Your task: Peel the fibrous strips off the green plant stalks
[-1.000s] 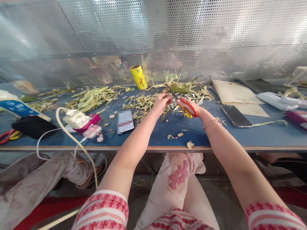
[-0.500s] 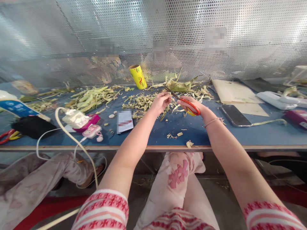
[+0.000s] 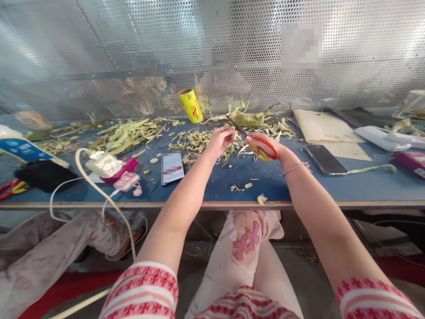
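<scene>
Two hands busy: right hand point(image 3: 265, 144) grips scissors point(image 3: 254, 141), blades pointing up-left toward clenched left hand point(image 3: 219, 139).

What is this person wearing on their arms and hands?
Both arms are bare below short sleeves striped red, pink and white with a small cross-like pattern. The left hand wears nothing. The right hand wears no glove; a thin bracelet circles its wrist.
</scene>
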`<state>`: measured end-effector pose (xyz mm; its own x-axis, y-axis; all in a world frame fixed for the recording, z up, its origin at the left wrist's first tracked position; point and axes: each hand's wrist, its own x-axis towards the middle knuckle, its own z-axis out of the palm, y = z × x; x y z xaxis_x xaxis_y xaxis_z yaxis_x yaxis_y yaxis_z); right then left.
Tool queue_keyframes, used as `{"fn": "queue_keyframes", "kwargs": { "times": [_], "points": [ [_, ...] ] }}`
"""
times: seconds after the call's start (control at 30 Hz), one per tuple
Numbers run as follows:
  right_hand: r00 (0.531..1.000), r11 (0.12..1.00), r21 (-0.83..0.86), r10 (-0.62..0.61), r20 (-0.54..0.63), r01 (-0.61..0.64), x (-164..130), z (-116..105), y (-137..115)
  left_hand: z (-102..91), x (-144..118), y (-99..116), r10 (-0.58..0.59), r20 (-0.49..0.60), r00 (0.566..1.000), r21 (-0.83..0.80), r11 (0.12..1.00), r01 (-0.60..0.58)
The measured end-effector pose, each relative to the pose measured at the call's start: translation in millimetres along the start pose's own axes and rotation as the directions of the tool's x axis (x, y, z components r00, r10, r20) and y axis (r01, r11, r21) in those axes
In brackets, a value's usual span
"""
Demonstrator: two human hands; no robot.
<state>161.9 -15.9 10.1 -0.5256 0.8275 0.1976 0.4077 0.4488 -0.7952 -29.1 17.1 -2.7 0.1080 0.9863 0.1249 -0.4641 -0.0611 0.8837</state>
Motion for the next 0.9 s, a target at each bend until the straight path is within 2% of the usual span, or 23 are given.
{"fn": "queue_keyframes", "kwargs": {
  "times": [0.2, 0.3, 0.4, 0.47, 0.53, 0.6, 0.67, 0.73, 0.77, 0.83, 0.9],
  "points": [
    [0.999, 0.999, -0.042, -0.015, -0.039, 0.013, -1.8, 1.0, -2.8, -0.4, 1.0, -1.8, 0.019, 0.028, 0.999, -0.029, 0.999, -0.018],
    [0.997, 1.000, -0.008, -0.020, -0.077, 0.020, -1.3, 1.6, -3.3, -0.5, 1.3, -1.5, 0.017, 0.035, 0.999, -0.030, 0.999, -0.016],
    [0.987, 0.999, 0.020, 0.045, -0.156, -0.042, 3.5, -0.4, -1.4, 0.0, 0.4, -0.4, 0.013, 0.032, 0.999, -0.026, 1.000, -0.012],
    [0.940, 0.984, -0.049, 0.150, -0.305, -0.172, 7.9, -4.8, 3.9, 0.7, -0.6, 0.1, 0.009, 0.015, 1.000, 0.000, 1.000, -0.009],
    [0.840, 0.914, -0.204, 0.210, -0.501, -0.350, 10.7, -11.3, 14.1, 1.3, -1.3, -0.1, 0.007, -0.015, 1.000, 0.047, 0.999, -0.006],
    [0.786, 0.790, -0.370, 0.215, -0.580, -0.489, 9.9, -18.1, 28.5, 1.4, -0.8, -1.6, 0.010, -0.040, 0.999, 0.098, 0.995, -0.006],
    [0.758, 0.670, -0.466, 0.231, -0.610, -0.578, 6.0, -23.0, 44.1, 0.8, 1.0, -4.5, 0.016, -0.044, 0.999, 0.144, 0.989, -0.010],
    [0.773, 0.599, -0.534, 0.252, -0.582, -0.597, 2.1, -24.9, 56.5, -0.5, 3.7, -8.2, 0.024, -0.038, 0.999, 0.185, 0.983, -0.016],
    [0.790, 0.592, -0.558, 0.245, -0.562, -0.581, 1.3, -24.7, 60.3, -1.3, 5.1, -10.2, 0.029, -0.031, 0.999, 0.207, 0.978, -0.022],
    [0.814, 0.611, -0.585, 0.186, -0.550, -0.534, 3.6, -21.9, 61.7, -2.7, 7.5, -13.6, 0.040, -0.018, 0.999, 0.257, 0.966, -0.034],
    [0.841, 0.671, -0.585, 0.109, -0.530, -0.456, 10.7, -15.6, 56.1, -3.5, 8.7, -16.0, 0.046, -0.012, 0.999, 0.313, 0.949, -0.039]
  ]
}}
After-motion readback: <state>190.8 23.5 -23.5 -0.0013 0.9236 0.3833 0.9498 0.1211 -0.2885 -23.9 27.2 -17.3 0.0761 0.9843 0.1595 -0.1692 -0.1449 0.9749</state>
